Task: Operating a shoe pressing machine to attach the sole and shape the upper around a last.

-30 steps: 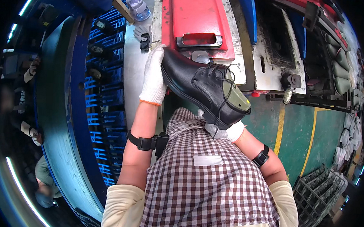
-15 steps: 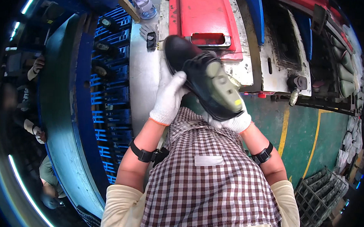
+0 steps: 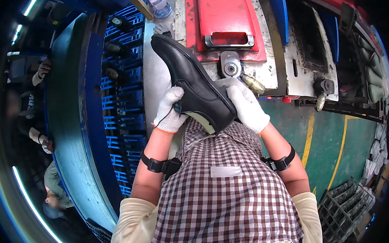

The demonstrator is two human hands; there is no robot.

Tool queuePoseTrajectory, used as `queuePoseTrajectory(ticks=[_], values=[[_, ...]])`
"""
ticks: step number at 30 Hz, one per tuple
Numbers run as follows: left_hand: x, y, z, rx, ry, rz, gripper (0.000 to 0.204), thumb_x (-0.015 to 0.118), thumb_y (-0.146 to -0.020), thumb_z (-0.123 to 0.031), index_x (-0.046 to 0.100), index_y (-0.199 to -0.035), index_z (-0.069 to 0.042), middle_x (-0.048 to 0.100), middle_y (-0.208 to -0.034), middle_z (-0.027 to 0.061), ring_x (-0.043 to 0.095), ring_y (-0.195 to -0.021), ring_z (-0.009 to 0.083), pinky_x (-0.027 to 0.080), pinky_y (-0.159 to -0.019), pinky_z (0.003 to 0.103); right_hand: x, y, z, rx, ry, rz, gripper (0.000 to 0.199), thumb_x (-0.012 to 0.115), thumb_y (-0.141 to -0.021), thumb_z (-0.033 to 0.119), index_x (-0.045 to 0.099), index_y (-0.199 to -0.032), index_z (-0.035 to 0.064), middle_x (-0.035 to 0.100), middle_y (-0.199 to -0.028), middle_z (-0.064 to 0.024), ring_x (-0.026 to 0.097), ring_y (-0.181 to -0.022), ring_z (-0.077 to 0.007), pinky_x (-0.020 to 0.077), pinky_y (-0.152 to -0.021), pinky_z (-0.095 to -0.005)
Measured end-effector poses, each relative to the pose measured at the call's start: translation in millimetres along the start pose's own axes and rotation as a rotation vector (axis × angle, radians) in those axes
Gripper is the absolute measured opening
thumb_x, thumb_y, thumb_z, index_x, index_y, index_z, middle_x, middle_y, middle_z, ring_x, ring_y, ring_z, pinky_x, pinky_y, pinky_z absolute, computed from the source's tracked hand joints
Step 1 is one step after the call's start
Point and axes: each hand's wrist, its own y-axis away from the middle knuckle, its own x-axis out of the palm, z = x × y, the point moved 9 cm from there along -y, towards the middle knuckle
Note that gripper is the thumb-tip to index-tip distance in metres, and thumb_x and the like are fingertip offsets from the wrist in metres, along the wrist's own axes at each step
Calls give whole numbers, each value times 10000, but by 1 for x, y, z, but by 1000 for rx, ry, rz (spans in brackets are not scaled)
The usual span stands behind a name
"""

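A black leather shoe point(image 3: 192, 80) with a pale green last showing at its opening is held up in front of my apron, side uppermost, toe pointing to the far left. My left hand point(image 3: 171, 107), in a white knit glove, grips it near the opening, with the thumb on the upper. My right hand point(image 3: 246, 102), gloved the same way, closes round the sole side near the heel; its fingertips are partly hidden behind the shoe. Just beyond the right hand, a metal clamp point(image 3: 231, 66) with a worn handle sits on the front of a red-covered machine point(image 3: 227, 16).
On the left runs a blue rack point(image 3: 121, 96) carrying several shoes, beside a conveyor belt point(image 3: 79, 134) with other people beyond it. A clear water bottle point(image 3: 159, 6) stands at the far end of the metal table point(image 3: 151, 76). A wire cart point(image 3: 342, 210) is at the lower right.
The shoe has been turned over from showing its top opening and last to showing its side. My right hand has moved up and away from under the heel to the sole side.
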Motion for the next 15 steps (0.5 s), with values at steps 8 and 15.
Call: queuePoseTrajectory(ticks=[8,15], values=[[-8,3,-4,26,-47,10,569,675,-851,-123,564,-1387,34,697,-1280,192,704,-1166,332,571,-1053,479,11,-5,-14,94,-179,43,427,435,-1137,327,594,-1366,4,640,-1327,-91,593,-1214,-155,462,-1079,-330],[-10,3,-9,52,-71,-18,652,660,-829,-93,505,-1453,12,680,-1300,168,696,-1177,306,570,-1058,455,22,-12,-19,197,-245,116,393,555,-1088,224,554,-1403,-9,629,-1305,-78,573,-1229,-145,455,-1090,-319]])
